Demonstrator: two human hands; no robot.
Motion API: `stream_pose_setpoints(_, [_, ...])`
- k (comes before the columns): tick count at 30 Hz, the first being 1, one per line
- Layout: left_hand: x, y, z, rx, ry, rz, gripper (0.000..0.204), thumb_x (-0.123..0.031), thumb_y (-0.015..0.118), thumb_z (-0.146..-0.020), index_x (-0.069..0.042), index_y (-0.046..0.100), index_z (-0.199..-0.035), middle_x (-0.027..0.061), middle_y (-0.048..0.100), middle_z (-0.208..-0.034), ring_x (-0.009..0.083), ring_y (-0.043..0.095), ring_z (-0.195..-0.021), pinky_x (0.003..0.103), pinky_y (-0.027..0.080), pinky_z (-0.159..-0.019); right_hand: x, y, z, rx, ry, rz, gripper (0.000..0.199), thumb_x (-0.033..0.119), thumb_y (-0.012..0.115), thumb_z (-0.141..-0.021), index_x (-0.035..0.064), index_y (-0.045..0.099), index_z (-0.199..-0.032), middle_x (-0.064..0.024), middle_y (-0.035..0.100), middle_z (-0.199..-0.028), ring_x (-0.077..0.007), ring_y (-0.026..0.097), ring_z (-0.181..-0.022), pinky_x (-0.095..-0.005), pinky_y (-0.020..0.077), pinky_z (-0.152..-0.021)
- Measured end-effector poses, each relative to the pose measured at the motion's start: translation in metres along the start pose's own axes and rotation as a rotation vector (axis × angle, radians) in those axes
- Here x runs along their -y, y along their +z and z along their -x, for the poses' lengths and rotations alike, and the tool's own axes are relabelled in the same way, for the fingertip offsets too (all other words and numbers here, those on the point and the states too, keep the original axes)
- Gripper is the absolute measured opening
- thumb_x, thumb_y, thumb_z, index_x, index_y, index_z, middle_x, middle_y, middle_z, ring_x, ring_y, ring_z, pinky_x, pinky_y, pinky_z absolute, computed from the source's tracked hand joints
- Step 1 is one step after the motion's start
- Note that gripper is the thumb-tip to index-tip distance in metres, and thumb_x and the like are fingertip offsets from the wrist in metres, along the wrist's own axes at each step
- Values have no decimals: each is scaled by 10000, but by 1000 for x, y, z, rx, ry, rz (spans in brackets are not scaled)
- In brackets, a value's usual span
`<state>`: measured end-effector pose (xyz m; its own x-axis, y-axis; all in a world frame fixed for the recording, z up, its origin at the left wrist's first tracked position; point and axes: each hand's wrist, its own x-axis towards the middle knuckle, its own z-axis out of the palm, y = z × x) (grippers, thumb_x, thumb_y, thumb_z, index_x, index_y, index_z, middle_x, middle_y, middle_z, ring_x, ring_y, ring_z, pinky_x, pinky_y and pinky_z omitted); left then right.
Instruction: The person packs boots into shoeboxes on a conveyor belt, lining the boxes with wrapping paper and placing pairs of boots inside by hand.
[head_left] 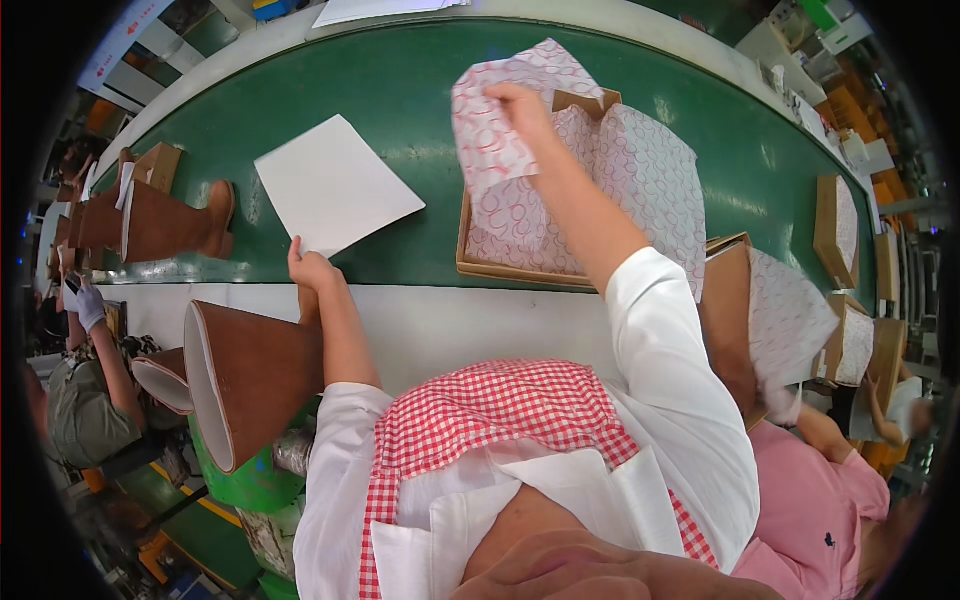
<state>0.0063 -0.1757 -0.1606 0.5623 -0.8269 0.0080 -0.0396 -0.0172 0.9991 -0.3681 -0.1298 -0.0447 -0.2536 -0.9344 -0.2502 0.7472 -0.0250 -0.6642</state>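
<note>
A pinch of my left hand holds the near corner of a white paper sheet, apparently a stack or folded piece, over the green tabletop. Farther right, my right hand grips white tissue paper with a pink-red ring pattern, lifted at the far left of an open cardboard box. More of the same tissue lines the box and hangs over its right side. The box's inside is covered by the tissue, so I cannot tell what lies beneath it.
Brown boots stand at my left below the table edge; another brown boot lies on the green table. To the right are more tissue-lined boxes and a person in a pink top. A person with a gloved hand is at left.
</note>
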Motion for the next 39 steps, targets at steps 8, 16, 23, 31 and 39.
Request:
stream_pose_setpoints(8, [4,-1,14,211,-63,-403,597,-93,505,-864,10,273,-1404,240,256,-1438,343,409,-1247,392,355,-1026,-130,88,-49,-121,29,69,140,-56,606,-680,24,535,-771,-82,543,-716,-209,577,-635,-339,483,-522])
stream_pose_setpoints(16, [-27,4,22,215,149,-572,521,-144,542,-849,-31,393,-1335,225,215,-1453,359,306,-1314,416,313,-1049,-181,96,-86,-14,194,270,168,11,629,-716,18,595,-880,-109,616,-848,-227,624,-706,-372,501,-584])
stream_pose_setpoints(23, [-126,35,84,455,815,-203,326,-60,488,-885,-5,515,-1205,177,434,-1331,319,394,-1259,407,328,-1029,-103,20,-9,21,-938,1355,214,138,603,-753,101,668,-953,-94,627,-1037,-302,551,-1034,-425,437,-875])
stream_pose_setpoints(31, [-41,163,106,1021,780,-407,522,-350,501,-923,-31,432,-1330,220,411,-1376,375,346,-1304,445,275,-1069,124,-208,124,-1534,-300,1932,635,504,680,-740,107,562,-1220,-184,435,-1370,-392,431,-1209,-538,356,-935])
stream_pose_setpoints(39, [55,157,120,1147,497,-418,624,-400,536,-897,-17,382,-1365,235,405,-1376,372,376,-1278,419,300,-1060,140,-374,149,-1060,-96,1518,686,435,661,-759,91,472,-1322,-179,606,-1182,-318,587,-1083,-381,466,-897])
